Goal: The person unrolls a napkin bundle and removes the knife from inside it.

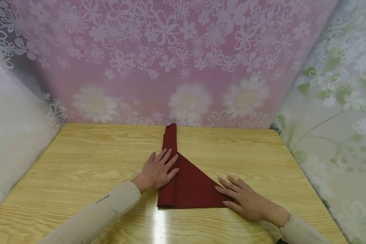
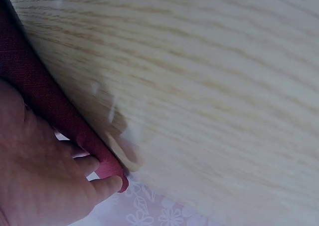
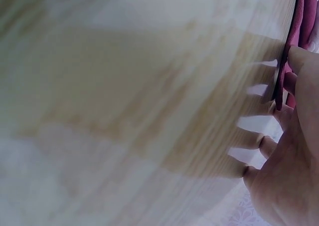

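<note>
A dark red cloth [image 1: 195, 184] lies folded on the table, with a wide triangular part pointing right and a narrow folded strip reaching to the far edge. My left hand [image 1: 159, 169] rests on the folded strip along its left side, fingers spread and fairly straight. At the right tip of the triangle, my right hand [image 1: 246, 198] touches the cloth with extended fingers and covers the corner. In the left wrist view the red cloth [image 2: 65, 106] runs beside the hand. The right wrist view shows the fingers on the table along the cloth edge [image 3: 294, 41].
The wood-grain table [image 1: 103, 149] extends around the cloth on all sides. A pink floral curtain [image 1: 170, 67] hangs behind its far edge. Pale flowered sheeting [image 1: 338, 135] stands along the right side, and a whitish covering [image 1: 15, 112] along the left.
</note>
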The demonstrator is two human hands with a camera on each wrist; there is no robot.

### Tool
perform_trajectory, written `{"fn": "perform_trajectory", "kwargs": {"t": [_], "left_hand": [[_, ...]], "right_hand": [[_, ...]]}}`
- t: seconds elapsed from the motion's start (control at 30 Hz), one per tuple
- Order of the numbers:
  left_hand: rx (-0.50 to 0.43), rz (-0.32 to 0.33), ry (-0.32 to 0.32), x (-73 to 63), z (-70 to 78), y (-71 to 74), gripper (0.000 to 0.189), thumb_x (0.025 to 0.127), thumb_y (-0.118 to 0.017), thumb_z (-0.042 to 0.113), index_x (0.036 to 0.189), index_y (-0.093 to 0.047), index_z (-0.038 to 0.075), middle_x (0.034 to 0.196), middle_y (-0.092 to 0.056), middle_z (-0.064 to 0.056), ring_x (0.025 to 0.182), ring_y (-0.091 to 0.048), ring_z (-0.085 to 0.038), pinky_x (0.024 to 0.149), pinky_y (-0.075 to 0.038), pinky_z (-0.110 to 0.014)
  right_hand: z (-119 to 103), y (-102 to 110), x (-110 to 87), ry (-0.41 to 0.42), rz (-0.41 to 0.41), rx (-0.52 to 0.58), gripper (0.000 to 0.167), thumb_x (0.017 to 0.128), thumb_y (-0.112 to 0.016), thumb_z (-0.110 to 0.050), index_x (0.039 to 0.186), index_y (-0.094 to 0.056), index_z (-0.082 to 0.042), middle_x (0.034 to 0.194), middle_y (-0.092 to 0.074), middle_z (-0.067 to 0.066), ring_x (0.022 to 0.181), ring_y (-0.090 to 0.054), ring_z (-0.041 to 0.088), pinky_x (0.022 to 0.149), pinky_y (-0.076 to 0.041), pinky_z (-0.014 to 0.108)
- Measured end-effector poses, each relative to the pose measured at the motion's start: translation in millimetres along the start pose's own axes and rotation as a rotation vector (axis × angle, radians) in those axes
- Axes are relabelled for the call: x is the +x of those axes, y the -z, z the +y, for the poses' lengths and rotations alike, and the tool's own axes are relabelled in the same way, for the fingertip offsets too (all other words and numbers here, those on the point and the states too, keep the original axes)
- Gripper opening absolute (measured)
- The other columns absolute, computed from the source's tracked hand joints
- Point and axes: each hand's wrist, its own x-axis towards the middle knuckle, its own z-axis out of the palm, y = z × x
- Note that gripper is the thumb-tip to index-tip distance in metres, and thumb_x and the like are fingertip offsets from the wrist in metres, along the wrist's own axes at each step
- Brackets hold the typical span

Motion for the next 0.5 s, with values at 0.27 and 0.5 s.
{"fn": "perform_trajectory", "kwargs": {"t": [0.27,0.5], "left_hand": [[-0.006,-0.009,0.001,0.6,-0.1,-4.1,0.059,0.102,-0.025,0.051,0.152,-0.028,0.023,0.156,-0.023,-0.008,0.143,-0.019,-0.025,0.110,-0.021,-0.052],[-0.009,0.021,-0.001,-0.8,-0.6,-6.2,0.057,0.102,-0.026,0.050,0.152,-0.030,0.022,0.155,-0.025,-0.009,0.142,-0.021,-0.026,0.109,-0.022,-0.053]], "right_hand": [[0.0,-0.2,-0.2,0.002,0.001,0.007,0.050,0.100,-0.050,-0.033,0.147,-0.041,-0.019,0.153,-0.030,0.012,0.136,-0.026,0.043,0.099,-0.023,0.066],[-1.0,-0.2,0.1,0.003,0.005,0.009,0.049,0.100,-0.050,-0.032,0.147,-0.041,-0.019,0.153,-0.030,0.012,0.136,-0.026,0.043,0.099,-0.023,0.066]]}}
